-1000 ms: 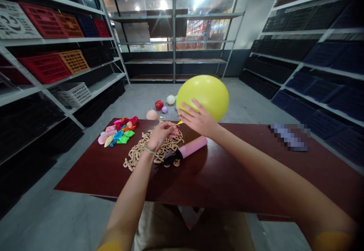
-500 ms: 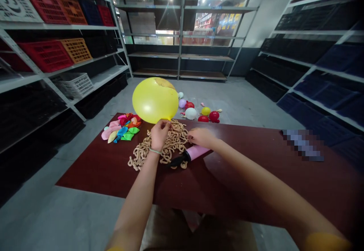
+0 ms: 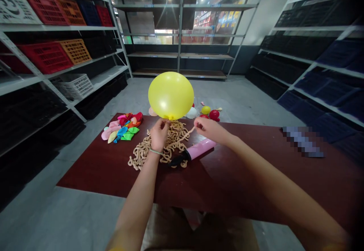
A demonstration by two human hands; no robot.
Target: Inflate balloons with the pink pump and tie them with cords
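Observation:
A large inflated yellow balloon point(image 3: 170, 95) stands above the far side of the table, its neck pinched in the closed fingers of my left hand point(image 3: 159, 132). My right hand point(image 3: 212, 130) is closed on the end of a tan cord point(image 3: 186, 134), which stretches down to the left into a tangled heap of cord point(image 3: 142, 153). Just below my right hand lies a pink hand pump point(image 3: 200, 148) with a black end, resting partly on the heap. Some of the cord is hidden behind my left hand.
Several limp coloured balloons point(image 3: 125, 127) lie at the left of the dark red table point(image 3: 93, 171). Beyond its far edge, inflated balloons point(image 3: 206, 110) rest on the floor. A blurred-out item point(image 3: 303, 141) is at the right. Shelves with crates point(image 3: 45, 55) flank both sides.
The yellow balloon has swung right and more upright over my left hand. My right hand has risen slightly to the right, drawing a length of cord out of the heap.

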